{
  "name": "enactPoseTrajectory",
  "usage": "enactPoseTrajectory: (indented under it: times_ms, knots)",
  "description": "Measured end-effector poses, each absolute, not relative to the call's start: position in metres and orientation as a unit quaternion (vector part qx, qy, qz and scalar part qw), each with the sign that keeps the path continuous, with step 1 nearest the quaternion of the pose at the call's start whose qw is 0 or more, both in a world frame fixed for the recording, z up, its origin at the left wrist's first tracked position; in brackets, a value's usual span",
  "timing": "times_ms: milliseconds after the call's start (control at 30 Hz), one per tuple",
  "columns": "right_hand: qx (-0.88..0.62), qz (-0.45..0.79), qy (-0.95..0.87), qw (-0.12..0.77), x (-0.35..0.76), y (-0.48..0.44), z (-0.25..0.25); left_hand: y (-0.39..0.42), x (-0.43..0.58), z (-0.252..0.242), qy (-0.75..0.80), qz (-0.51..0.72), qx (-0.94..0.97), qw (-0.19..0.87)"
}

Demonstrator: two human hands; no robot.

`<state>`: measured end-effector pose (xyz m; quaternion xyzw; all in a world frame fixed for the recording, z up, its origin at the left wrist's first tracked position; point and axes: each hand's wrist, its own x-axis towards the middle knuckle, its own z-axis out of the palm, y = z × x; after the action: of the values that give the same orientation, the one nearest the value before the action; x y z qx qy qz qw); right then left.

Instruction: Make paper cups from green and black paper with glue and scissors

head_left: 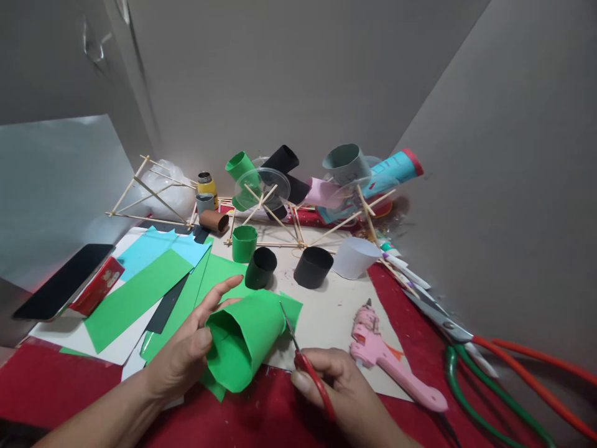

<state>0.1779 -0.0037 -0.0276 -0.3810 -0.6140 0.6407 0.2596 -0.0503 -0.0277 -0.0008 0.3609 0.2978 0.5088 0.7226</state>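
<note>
My left hand (184, 348) steadies a green paper cylinder (261, 333), its thumb at the rim and some fingers stretched along the far side. The cylinder lies tilted with its open mouth facing me, and a jagged paper flap sticks out at its far end. Small red-handled scissors (311, 376) are gripped in my right hand (347, 382). Their blades point up and away, against the cylinder's far right edge. Beyond the cylinder stand a black paper cup (261, 269), a second black paper cup (313, 267), a green paper cup (245, 244) and a white paper cup (356, 258).
A pink glue gun (387, 364) lies at the right, beside large shears (459, 333). Behind stands a stick frame (261, 202) bearing clear discs and paper tubes. Green paper sheets (140, 292) and a phone (65, 280) on a red box (100, 289) are at the left.
</note>
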Motion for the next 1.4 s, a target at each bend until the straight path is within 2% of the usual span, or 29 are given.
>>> enactPoseTrajectory:
  times_ms: [833, 1400]
  knots:
    - [-0.392, 0.643, -0.614, 0.237, 0.179, -0.006, -0.029, -0.026, -0.051, 0.001, 0.296, 0.524, 0.359, 0.713]
    - [-0.406, 0.627, -0.607, 0.272, 0.177, -0.005, -0.025, -0.030, -0.046, -0.011, 0.282, 0.510, 0.402, 0.706]
